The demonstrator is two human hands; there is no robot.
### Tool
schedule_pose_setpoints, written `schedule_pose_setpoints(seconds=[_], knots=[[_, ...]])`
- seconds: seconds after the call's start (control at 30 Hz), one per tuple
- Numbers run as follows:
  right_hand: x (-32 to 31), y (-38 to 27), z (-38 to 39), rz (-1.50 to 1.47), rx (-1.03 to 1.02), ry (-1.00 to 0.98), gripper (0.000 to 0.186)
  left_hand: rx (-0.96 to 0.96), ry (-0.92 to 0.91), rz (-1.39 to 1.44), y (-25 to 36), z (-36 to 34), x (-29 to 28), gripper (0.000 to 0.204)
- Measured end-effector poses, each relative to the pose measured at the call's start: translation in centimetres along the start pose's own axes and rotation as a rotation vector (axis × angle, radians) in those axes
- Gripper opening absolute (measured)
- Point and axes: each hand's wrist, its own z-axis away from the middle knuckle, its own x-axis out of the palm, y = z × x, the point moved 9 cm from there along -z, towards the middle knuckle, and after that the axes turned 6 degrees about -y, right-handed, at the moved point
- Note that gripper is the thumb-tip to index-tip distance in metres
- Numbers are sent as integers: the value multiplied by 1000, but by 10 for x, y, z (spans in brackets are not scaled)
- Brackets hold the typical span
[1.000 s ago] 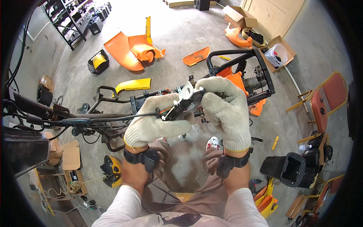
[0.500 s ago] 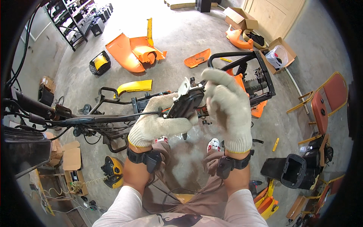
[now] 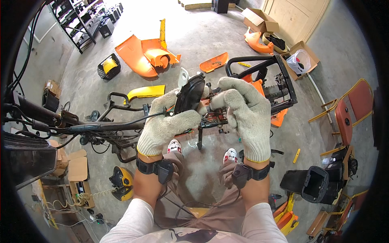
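My left hand [image 3: 166,123], in a cream knitted glove, grips a black, rounded flat housing [image 3: 190,94] with a pale tab on its upper edge. A black cable [image 3: 133,122] runs from the left into that hand. Just right of the housing, my right hand [image 3: 250,115], gloved alike, is raised with its fingers curled inward. Its fingertips are partly smeared, and whatever lies between them is hidden. Behind and below both hands stretches a bare black vehicle frame [image 3: 109,107] with exposed wires, partly covered by my gloves.
Orange body panels [image 3: 137,54], a yellow strip [image 3: 146,92] and a black basket [image 3: 108,67] lie on the concrete floor beyond the frame. Cardboard boxes [image 3: 259,21] stand at far right, a red chair [image 3: 344,117] at right. A yellow-black tool case [image 3: 121,182] sits at lower left.
The black housing has tilted more upright in my left hand, its pale tab now pointing up. My right hand's fingers have curled and shifted slightly; both arms stay in nearly the same place.
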Motion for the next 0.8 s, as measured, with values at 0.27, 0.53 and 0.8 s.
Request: schedule_pose_setpoints(seconds=[0.27,0.53,0.8], knots=[[1,-18,6,258,-416,178,27,75,17,-191,7,-1,0,57],[1,-17,14,163,-383,241,26,-62,96,-149,4,4,0,35],[1,-22,17,226,-441,289,23,-12,47,-214,9,2,8,38]])
